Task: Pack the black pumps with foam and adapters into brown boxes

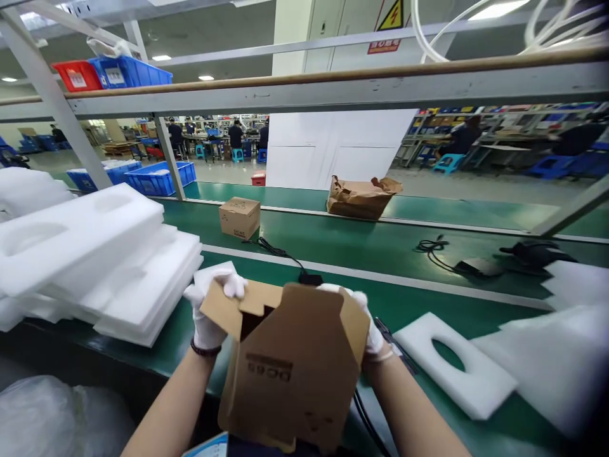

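An open brown cardboard box [292, 368] marked DC65 is held up in front of me, its flaps standing apart and its printing upside down. My left hand [212, 308], in a white glove, pinches a flap at the box's left side. On the right side my gloved right hand [364, 320] grips the box edge, its fingers partly hidden behind the cardboard. A small white piece [214, 271] shows behind my left fingers. Just beyond the box lies a black adapter [310, 278] with its cable. The inside of the box is mostly hidden.
White foam sheets [137, 279] are stacked at the left. A foam piece with an oval hole [457, 365] lies at the right. A closed small box [240, 218] and crumpled brown paper [361, 198] stand farther back. A shelf rail [304, 89] crosses above.
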Demonstrator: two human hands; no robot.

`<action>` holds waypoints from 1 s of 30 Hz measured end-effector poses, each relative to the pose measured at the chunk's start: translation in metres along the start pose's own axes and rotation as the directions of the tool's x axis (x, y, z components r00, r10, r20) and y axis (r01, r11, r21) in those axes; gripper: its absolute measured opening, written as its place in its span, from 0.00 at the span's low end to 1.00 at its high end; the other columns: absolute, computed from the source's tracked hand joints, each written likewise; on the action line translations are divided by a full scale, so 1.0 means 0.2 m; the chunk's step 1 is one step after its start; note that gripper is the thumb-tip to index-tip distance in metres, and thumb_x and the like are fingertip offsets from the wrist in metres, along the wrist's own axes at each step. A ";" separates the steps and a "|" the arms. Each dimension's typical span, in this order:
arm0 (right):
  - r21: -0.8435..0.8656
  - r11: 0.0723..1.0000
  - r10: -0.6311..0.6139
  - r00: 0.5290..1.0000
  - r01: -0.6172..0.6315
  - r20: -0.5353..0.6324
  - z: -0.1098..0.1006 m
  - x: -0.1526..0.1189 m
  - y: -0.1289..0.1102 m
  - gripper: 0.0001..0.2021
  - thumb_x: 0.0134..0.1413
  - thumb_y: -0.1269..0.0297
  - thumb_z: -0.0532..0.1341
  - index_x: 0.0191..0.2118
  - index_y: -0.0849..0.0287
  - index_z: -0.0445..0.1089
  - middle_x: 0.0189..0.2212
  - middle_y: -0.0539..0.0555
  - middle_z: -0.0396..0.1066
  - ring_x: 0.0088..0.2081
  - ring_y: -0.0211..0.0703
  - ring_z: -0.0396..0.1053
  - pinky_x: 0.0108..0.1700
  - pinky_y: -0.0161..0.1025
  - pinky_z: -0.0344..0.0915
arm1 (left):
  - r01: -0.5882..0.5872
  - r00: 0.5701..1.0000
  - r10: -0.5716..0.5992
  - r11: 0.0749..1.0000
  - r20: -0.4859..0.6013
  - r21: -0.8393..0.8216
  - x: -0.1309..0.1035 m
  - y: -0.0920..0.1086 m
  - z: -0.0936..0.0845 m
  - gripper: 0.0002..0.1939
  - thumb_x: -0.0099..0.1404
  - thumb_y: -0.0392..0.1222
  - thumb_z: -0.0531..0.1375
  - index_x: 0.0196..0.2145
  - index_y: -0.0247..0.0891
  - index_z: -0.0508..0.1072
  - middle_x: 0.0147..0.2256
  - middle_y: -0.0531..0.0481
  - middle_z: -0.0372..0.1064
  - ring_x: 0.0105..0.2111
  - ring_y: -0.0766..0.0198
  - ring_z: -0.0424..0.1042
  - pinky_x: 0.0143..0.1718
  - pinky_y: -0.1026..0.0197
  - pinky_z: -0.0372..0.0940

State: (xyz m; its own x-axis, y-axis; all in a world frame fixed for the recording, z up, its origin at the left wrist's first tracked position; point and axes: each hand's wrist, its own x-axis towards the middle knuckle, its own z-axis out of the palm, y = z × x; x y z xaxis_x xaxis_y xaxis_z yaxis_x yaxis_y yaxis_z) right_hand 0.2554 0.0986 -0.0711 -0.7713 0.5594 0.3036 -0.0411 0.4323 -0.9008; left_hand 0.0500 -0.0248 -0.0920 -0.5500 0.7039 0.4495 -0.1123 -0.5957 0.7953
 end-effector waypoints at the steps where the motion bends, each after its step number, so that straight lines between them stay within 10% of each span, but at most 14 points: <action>1: -0.039 0.999 -0.004 1.000 0.005 0.016 0.00 -0.02 -0.01 0.32 0.54 0.27 0.45 0.24 0.55 0.58 0.21 0.51 0.62 0.24 0.42 0.62 0.28 0.40 0.64 | 0.058 0.988 -0.069 0.995 0.137 0.086 0.02 0.03 0.00 0.27 0.63 0.68 0.56 0.45 0.43 0.72 0.24 0.55 0.58 0.27 0.64 0.65 0.38 0.56 0.68; 5: -0.313 0.925 -0.139 0.960 0.214 0.244 0.04 -0.04 -0.08 0.18 0.52 0.45 0.66 0.33 0.56 0.71 0.32 0.51 0.70 0.34 0.41 0.67 0.41 0.41 0.65 | -0.119 0.702 -0.277 0.863 0.656 0.491 0.14 0.19 -0.01 0.12 0.61 0.53 0.66 0.35 0.43 0.77 0.35 0.49 0.72 0.33 0.62 0.72 0.41 0.56 0.70; 7: -0.343 0.852 -0.273 0.894 0.396 0.355 0.04 -0.07 -0.08 0.14 0.59 0.50 0.63 0.28 0.54 0.73 0.32 0.50 0.71 0.39 0.41 0.69 0.54 0.47 0.61 | -0.377 0.475 -0.207 0.831 0.856 0.410 0.12 0.26 -0.05 0.09 0.63 0.52 0.64 0.35 0.46 0.78 0.44 0.48 0.75 0.44 0.56 0.74 0.55 0.49 0.66; 9: -0.363 0.776 -0.398 0.847 0.516 0.353 0.05 -0.15 -0.05 0.16 0.63 0.48 0.59 0.31 0.51 0.75 0.37 0.50 0.73 0.51 0.47 0.68 0.66 0.57 0.46 | -0.534 0.361 -0.148 0.777 0.921 0.334 0.03 0.30 -0.12 0.20 0.62 0.59 0.62 0.49 0.52 0.74 0.52 0.47 0.73 0.57 0.46 0.67 0.65 0.37 0.52; 13: -0.450 0.722 -0.423 0.850 0.526 0.315 0.11 -0.36 0.01 0.33 0.60 0.38 0.53 0.62 0.54 0.63 0.63 0.59 0.61 0.69 0.64 0.46 0.68 0.67 0.28 | -0.584 0.561 -0.103 0.655 0.822 0.480 -0.22 0.28 -0.22 0.35 0.62 0.65 0.58 0.62 0.48 0.62 0.60 0.39 0.65 0.66 0.39 0.52 0.63 0.30 0.51; 18: -0.530 0.792 -0.328 0.943 0.302 0.047 0.21 -0.46 -0.01 0.33 0.67 0.66 0.47 0.73 0.62 0.35 0.72 0.62 0.35 0.72 0.54 0.37 0.70 0.57 0.40 | -0.375 0.827 -0.107 0.626 0.552 0.684 -0.37 0.21 -0.17 0.24 0.73 0.40 0.46 0.65 0.40 0.59 0.65 0.37 0.56 0.66 0.49 0.55 0.64 0.41 0.55; 20: -0.540 0.773 -0.346 0.934 0.334 0.082 0.20 -0.45 -0.01 0.33 0.68 0.58 0.49 0.72 0.61 0.38 0.73 0.63 0.30 0.72 0.59 0.32 0.69 0.59 0.46 | -0.423 0.812 -0.100 0.577 0.575 0.699 -0.36 0.21 -0.16 0.27 0.73 0.45 0.50 0.67 0.38 0.53 0.68 0.34 0.48 0.69 0.45 0.47 0.66 0.38 0.52; 23: -0.560 0.675 -0.422 0.874 0.480 0.240 0.15 -0.40 -0.02 0.39 0.56 0.42 0.62 0.66 0.62 0.55 0.63 0.67 0.60 0.70 0.67 0.41 0.66 0.67 0.49 | -0.636 0.615 -0.152 0.485 0.774 0.600 -0.29 0.25 -0.16 0.41 0.63 0.59 0.63 0.65 0.36 0.56 0.61 0.32 0.61 0.67 0.37 0.50 0.63 0.32 0.52; 26: -0.519 0.644 -0.488 0.824 0.562 0.287 0.11 -0.38 -0.02 0.32 0.52 0.48 0.68 0.59 0.57 0.63 0.44 0.58 0.76 0.63 0.62 0.60 0.65 0.69 0.48 | -0.717 0.480 -0.237 0.449 0.845 0.533 -0.22 0.30 -0.14 0.34 0.58 0.56 0.68 0.57 0.38 0.65 0.48 0.40 0.74 0.57 0.43 0.66 0.59 0.33 0.60; 30: -0.404 0.786 -0.444 0.882 0.469 0.160 0.15 -0.42 0.11 0.41 0.50 0.40 0.66 0.67 0.45 0.54 0.66 0.59 0.56 0.69 0.63 0.47 0.67 0.70 0.40 | -0.676 0.546 -0.188 0.475 0.816 0.562 -0.21 0.31 -0.19 0.32 0.60 0.54 0.67 0.57 0.38 0.66 0.53 0.37 0.71 0.57 0.45 0.66 0.58 0.39 0.63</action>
State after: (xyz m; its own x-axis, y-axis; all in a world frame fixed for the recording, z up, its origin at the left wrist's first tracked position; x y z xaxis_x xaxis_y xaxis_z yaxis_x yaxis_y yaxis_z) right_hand 0.3009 0.0393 -0.1260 -0.7636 0.1877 0.6179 -0.1378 0.8874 -0.4399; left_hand 0.0353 -0.1057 -0.0769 0.3963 0.8125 0.4275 0.7841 -0.5418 0.3028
